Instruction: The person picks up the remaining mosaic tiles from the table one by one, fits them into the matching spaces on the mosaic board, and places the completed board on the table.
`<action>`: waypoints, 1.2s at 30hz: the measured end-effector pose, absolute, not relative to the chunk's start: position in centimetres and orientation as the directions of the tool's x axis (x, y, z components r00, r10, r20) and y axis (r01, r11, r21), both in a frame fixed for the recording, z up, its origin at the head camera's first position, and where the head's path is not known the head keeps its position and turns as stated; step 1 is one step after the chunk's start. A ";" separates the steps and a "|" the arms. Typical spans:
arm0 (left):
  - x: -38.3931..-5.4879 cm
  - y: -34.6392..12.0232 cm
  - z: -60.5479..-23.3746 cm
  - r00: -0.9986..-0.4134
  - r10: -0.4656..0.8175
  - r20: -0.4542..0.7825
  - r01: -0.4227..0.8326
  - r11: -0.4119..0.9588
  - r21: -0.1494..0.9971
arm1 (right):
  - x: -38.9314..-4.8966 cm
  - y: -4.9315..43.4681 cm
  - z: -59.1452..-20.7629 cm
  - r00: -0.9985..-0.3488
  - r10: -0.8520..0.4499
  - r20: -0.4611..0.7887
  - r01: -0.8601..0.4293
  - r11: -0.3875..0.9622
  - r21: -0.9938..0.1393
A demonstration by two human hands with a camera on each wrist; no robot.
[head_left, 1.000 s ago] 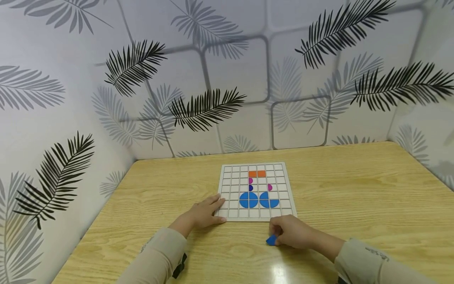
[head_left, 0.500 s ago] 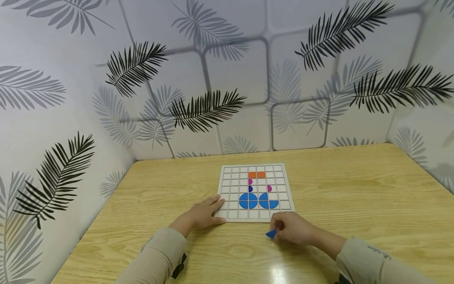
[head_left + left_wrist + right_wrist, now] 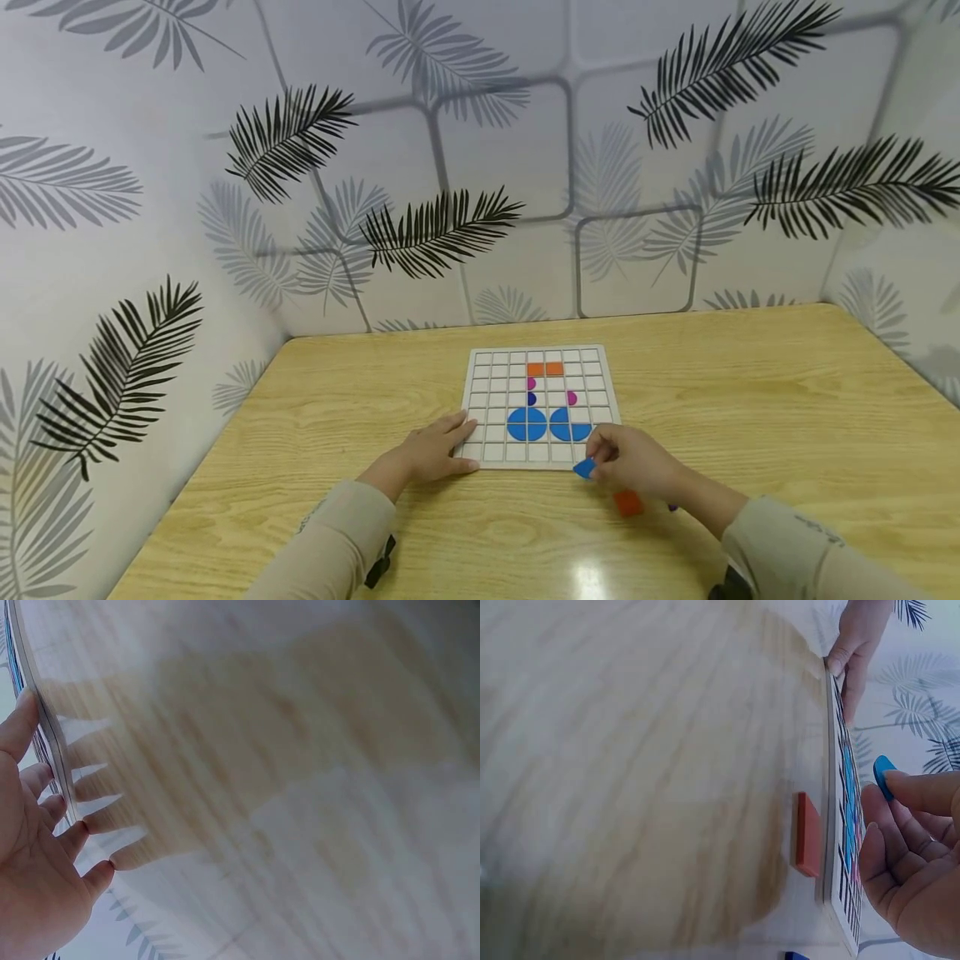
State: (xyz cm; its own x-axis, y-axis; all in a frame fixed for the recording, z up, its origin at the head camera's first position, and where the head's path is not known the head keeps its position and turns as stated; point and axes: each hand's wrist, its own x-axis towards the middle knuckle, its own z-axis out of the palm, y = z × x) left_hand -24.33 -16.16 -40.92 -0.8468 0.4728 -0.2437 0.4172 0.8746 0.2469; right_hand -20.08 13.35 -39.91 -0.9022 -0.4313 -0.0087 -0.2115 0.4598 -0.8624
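Opposite the spread left hand (image 3: 435, 448), the right hand (image 3: 633, 458) is pinching a curved blue tile (image 3: 583, 469), likely light, hard, best held by edges.

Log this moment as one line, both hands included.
left hand: touching left edge of grid board; right hand: pinching blue piece aloft; right blue circle: upper-right quarter missing; loose orange piece: on table

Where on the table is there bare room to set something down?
Widest looks the table right of the board. Another patch lies left of the board, beyond the left grip; a third in front, between the sleeves. Crowded: the board's near right corner, where the right grip holds a blue piece, with an orange piece close by.
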 end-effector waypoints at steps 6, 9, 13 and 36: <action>-24.3 -16.2 -40.8 -0.843 0.481 -0.241 0.424 0.869 0.254 | -20.9 13.8 -39.6 -0.935 -0.352 -0.032 -0.149 0.473 -0.868; -24.3 -16.2 -40.7 -0.844 0.481 -0.239 0.422 0.869 0.258 | -21.3 13.9 -39.4 -0.942 -0.333 -0.043 -0.118 0.450 -0.885; -24.2 -16.2 -40.7 -0.845 0.479 -0.237 0.420 0.869 0.261 | -21.8 14.1 -39.3 -0.948 -0.316 -0.040 -0.107 0.433 -0.895; -24.3 -16.4 -41.1 -0.846 0.478 -0.238 0.423 0.871 0.249 | -25.4 14.2 -39.8 -0.967 -0.251 0.040 -0.172 0.532 -0.829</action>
